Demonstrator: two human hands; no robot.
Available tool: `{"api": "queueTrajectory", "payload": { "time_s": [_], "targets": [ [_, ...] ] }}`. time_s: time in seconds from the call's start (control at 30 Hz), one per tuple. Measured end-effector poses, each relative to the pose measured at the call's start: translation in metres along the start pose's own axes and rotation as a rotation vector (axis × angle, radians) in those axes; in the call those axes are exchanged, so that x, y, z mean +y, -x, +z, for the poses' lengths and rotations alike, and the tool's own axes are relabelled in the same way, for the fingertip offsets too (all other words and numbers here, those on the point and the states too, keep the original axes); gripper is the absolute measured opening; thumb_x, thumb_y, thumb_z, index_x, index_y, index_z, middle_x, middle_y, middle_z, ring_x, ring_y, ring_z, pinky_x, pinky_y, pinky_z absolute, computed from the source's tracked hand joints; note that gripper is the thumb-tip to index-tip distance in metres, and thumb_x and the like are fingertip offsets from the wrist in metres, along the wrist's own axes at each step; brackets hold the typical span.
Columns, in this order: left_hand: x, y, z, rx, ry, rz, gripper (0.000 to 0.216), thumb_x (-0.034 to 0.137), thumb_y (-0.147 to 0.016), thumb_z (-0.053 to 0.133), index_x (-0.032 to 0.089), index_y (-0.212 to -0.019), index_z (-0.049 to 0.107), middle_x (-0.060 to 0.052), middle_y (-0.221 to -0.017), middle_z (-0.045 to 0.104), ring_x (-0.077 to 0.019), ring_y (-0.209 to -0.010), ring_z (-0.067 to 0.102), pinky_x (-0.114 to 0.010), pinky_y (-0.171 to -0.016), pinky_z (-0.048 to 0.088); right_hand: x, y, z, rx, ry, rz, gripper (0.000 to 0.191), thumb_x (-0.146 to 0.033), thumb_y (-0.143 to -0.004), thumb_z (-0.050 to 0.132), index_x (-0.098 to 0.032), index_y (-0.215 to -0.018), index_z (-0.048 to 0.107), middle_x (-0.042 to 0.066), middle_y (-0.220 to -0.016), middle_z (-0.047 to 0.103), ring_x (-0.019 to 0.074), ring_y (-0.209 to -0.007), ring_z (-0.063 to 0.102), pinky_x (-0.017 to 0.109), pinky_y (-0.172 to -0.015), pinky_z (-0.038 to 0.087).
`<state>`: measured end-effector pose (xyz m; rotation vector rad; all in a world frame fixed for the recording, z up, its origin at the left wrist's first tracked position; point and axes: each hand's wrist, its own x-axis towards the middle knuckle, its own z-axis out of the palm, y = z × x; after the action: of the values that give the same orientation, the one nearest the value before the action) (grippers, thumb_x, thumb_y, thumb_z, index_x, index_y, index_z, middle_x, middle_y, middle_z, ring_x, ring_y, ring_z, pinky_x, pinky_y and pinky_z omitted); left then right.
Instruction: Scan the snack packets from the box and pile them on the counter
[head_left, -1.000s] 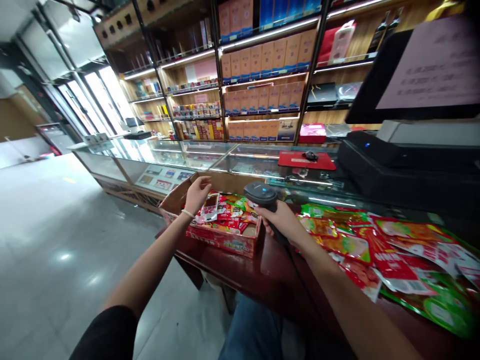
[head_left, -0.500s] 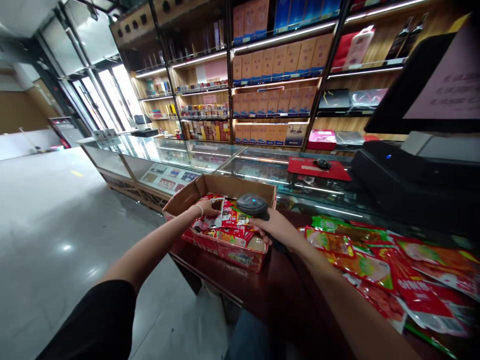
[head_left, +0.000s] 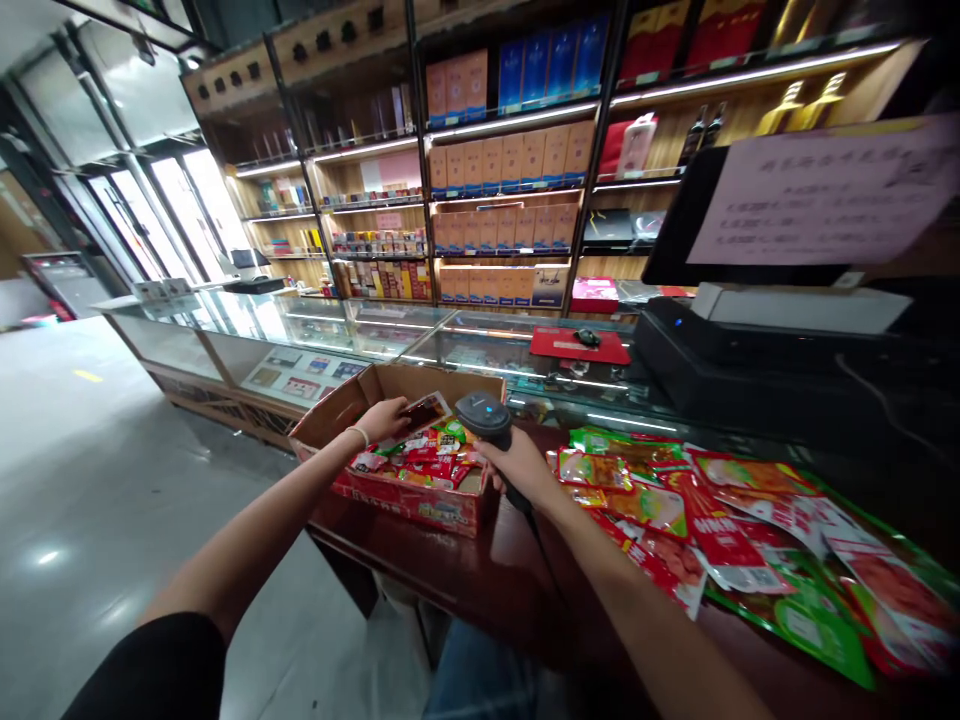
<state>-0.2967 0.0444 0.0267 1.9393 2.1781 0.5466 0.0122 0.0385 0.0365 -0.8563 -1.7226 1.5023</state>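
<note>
My left hand [head_left: 384, 419] reaches into an open cardboard box [head_left: 334, 412] and pinches a small snack packet [head_left: 424, 410] above the heap of red and green packets [head_left: 420, 465] inside. My right hand [head_left: 519, 468] is closed round the grip of a black barcode scanner [head_left: 485, 418], whose head with a blue light hangs over the box's right side, close to the held packet. The box stands on a dark red wooden counter [head_left: 480, 570].
Several flat snack packets [head_left: 720, 530] lie spread over the counter to the right. A black till with a screen [head_left: 757, 330] stands behind them. Glass display counters [head_left: 300, 325] run to the left, lit shelves of boxed goods [head_left: 510, 200] behind, tiled floor [head_left: 90, 500] on the left.
The left hand went down into the box and has come up a little with the packet. The scanner dipped over the box, then lifted slightly. The view shifted.
</note>
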Motion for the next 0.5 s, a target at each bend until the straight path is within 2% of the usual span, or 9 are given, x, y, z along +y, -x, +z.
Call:
{"api": "queueTrajectory", "payload": {
  "time_s": [0.1, 0.17, 0.27, 0.37, 0.5],
  "targets": [
    [0.038, 0.009, -0.004, 0.185, 0.110, 0.096, 0.022, 0.038, -0.082, 0.053, 0.022, -0.094, 0.062, -0.004, -0.090, 0.070, -0.0244, -0.086, 0.065, -0.032, -0.078, 0.047, -0.001, 0.022, -0.016, 0.053, -0.008, -0.030, 0.032, -0.046, -0.074, 0.071, -0.023, -0.080, 0.049, -0.009, -0.044, 0.052, 0.0122, -0.031, 0.051, 0.020, -0.030, 0.039],
    [0.068, 0.013, -0.001, 0.241, 0.211, 0.153, 0.024, 0.036, -0.083, 0.051, 0.021, -0.098, 0.062, -0.004, -0.094, 0.071, -0.0242, -0.088, 0.066, -0.032, -0.080, 0.048, -0.001, 0.037, -0.028, 0.096, -0.016, -0.040, 0.033, -0.048, -0.074, 0.070, -0.023, -0.077, 0.049, -0.009, -0.042, 0.050, 0.0121, -0.031, 0.050, 0.021, -0.032, 0.040],
    [0.115, 0.018, 0.008, 0.226, 0.377, 0.240, 0.027, 0.031, -0.081, 0.052, 0.020, -0.102, 0.064, -0.005, -0.100, 0.073, -0.0244, -0.094, 0.067, -0.034, -0.085, 0.049, -0.001, 0.061, -0.048, 0.172, -0.002, -0.039, 0.034, -0.050, -0.073, 0.069, -0.023, -0.072, 0.049, -0.007, -0.040, 0.049, 0.0119, -0.031, 0.047, 0.022, -0.033, 0.040],
    [0.157, 0.024, 0.019, 0.238, 0.593, 0.304, 0.029, 0.033, -0.081, 0.055, 0.020, -0.107, 0.063, -0.004, -0.105, 0.073, -0.0226, -0.096, 0.068, -0.032, -0.085, 0.050, -0.001, 0.086, -0.070, 0.314, 0.030, -0.042, 0.036, -0.052, -0.074, 0.070, -0.023, -0.073, 0.051, -0.007, -0.041, 0.050, 0.0123, -0.031, 0.047, 0.023, -0.033, 0.038],
    [0.202, 0.032, 0.030, 0.211, 0.680, 0.311, 0.026, 0.041, -0.081, 0.061, 0.019, -0.094, 0.065, -0.002, -0.084, 0.073, -0.0194, -0.077, 0.067, -0.028, -0.072, 0.050, -0.006, 0.125, -0.096, 0.503, 0.085, -0.082, 0.038, -0.052, -0.072, 0.074, -0.021, -0.085, 0.057, -0.005, -0.045, 0.055, 0.0141, -0.033, 0.050, 0.025, -0.036, 0.040]
  ]
}}
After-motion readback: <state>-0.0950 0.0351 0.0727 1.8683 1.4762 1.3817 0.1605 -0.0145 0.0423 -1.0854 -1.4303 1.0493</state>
